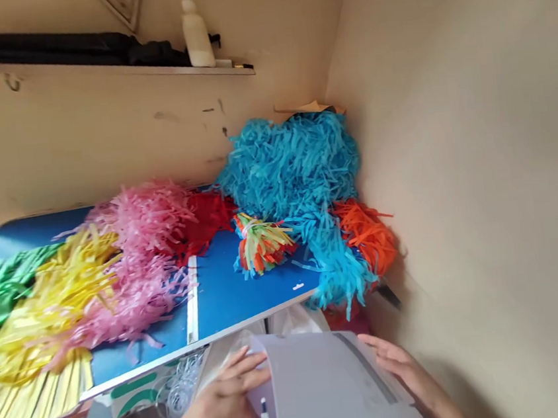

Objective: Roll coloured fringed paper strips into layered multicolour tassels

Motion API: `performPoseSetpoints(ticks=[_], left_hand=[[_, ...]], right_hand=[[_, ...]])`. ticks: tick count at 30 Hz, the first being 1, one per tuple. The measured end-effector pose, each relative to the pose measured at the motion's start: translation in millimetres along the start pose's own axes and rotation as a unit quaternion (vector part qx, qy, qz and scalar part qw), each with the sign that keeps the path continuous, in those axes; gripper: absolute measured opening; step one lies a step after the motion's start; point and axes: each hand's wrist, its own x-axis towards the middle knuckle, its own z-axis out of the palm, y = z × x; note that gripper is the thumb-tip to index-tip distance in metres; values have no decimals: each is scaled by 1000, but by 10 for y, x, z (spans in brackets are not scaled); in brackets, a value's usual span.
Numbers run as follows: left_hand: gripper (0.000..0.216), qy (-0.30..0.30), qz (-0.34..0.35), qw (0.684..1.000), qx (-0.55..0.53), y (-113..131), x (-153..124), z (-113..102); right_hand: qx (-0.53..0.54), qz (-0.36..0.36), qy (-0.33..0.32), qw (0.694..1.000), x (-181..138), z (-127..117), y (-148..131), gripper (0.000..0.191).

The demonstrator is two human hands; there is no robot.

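At the frame's bottom centre, a pale folder (322, 387) sits between the left hand (226, 397) and the right hand (404, 367), each touching its nearer side; whether either grips, I cannot tell.

Light from the left put glare on the blue, white-edged table (248, 298); soft shadow lay beside the bare right hand (398, 364) on the smooth, slightly blurred beige wall (479, 168).
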Motion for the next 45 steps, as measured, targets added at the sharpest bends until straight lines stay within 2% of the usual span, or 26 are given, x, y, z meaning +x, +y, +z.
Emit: performPoseSetpoints(ticks=[2,4,6,9,12,13,14,16,17,18,19,20,21,24,27,29,31,33,35,37,39,40,41,43,44,45], left_hand=[[67,-16,26,999,-43,138,-6,11],[68,2,19,997,-79,240,-28,16],[58,59,-47,993,-91,290,5,31],[46,159,-150,970,-110,278,191,82],[47,182,-188,940,-219,227,364,155],[47,171,-196,929,-262,217,387,186],[47,156,-203,919,-299,214,393,223],[46,133,-216,904,-344,226,368,314],[45,131,-221,902,-346,239,349,364],[44,131,-223,905,-336,254,332,413],[42,132,-222,911,-321,269,319,459],[41,129,-218,919,-304,283,311,497],[41,126,-211,927,-284,294,307,525],[40,117,-187,949,-224,315,313,549],[37,115,-173,961,-184,329,325,524],[37,112,-174,958,-196,346,333,509],[36,109,-177,955,-210,373,338,492],[36,94,-180,955,-216,407,333,465],[38,72,-179,956,-222,436,323,435],[40,51,-174,959,-220,449,328,420],[41,37,-173,962,-211,450,372,431],[41,33,-174,961,-213,452,411,442],[42,30,-178,957,-227,461,458,451],[47,26,-186,940,-284,505,554,441],[50,24,-187,929,-317,543,590,415],[52,20,-185,919,-348,592,612,372]], right_hand=[[24,-23,13,999,-72,-57,-135,60],[17,-38,65,997,-167,-140,-253,56],[-4,-62,131,989,-236,-225,-326,55],[-27,-145,201,968,-222,-320,-365,56],[-152,-199,227,941,-113,-293,-387,53],[-222,-229,250,914,-80,-229,-393,51],[-290,-275,286,871,-55,-127,-394,48],[-385,-407,340,755,-34,194,-360,34],[-405,-470,339,707,-34,402,-321,26],[-412,-523,287,689,-35,627,-271,15],[-406,-546,197,706,-34,856,-214,9],[-398,-539,123,732,-28,1074,-159,12],[-390,-534,78,746,-15,1269,-112,18],[-374,-525,22,764,34,1659,-60,16],[-350,-507,-11,788,24,1770,-119,10],[-320,-479,-41,816,-31,1697,-173,10],[-282,-417,-70,861,-103,1459,-210,14],[-267,-324,-84,904,-167,1030,-216,18],[-307,-249,-64,916,-219,489,-184,20],[-398,-230,71,885,-265,28,-125,11],[-471,-275,178,819,-300,-160,-58,37],[-505,-318,181,782,-306,-125,-29,54],[-533,-370,153,745,-300,-13,-10,70],[-575,-469,40,669,-250,361,-18,103],[-578,-507,12,639,-211,571,-53,112],[-584,-519,-2,624,-170,767,-107,116]])
